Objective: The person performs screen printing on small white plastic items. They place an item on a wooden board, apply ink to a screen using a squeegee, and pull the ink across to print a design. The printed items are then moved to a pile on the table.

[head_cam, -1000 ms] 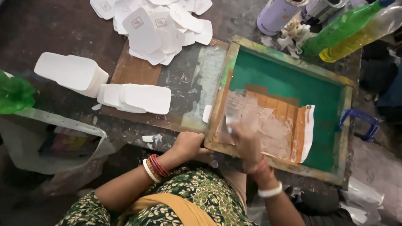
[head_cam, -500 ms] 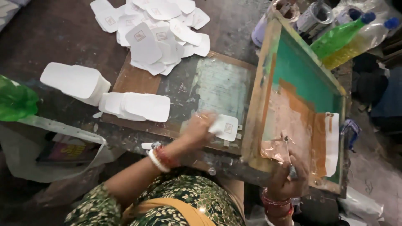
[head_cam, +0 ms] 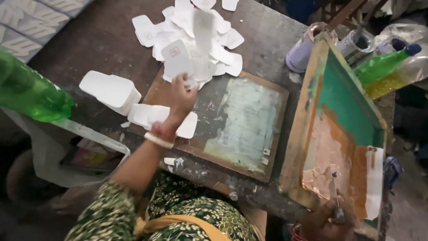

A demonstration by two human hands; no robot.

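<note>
Head view: left hand (head_cam: 182, 96) pinches a white paper card (head_cam: 177, 57) over the scattered pile (head_cam: 200, 40). Right hand (head_cam: 327, 218) grips the tilted wooden screen frame (head_cam: 307, 120), its mesh green and orange-stained. Below, a worn board (head_cam: 243, 122) lies on the grimy dark table (head_cam: 98, 40).

Your left hand (head_cam: 182, 94) reaches over the wooden printing board (head_cam: 223, 122) to the heap of printed white cards (head_cam: 196, 40), fingers at its near edge. Your right hand (head_cam: 327, 218) holds the near corner of the tilted green screen frame (head_cam: 343, 129). Blank white card stacks (head_cam: 111, 89) sit left on the bench (head_cam: 102, 40).
</note>
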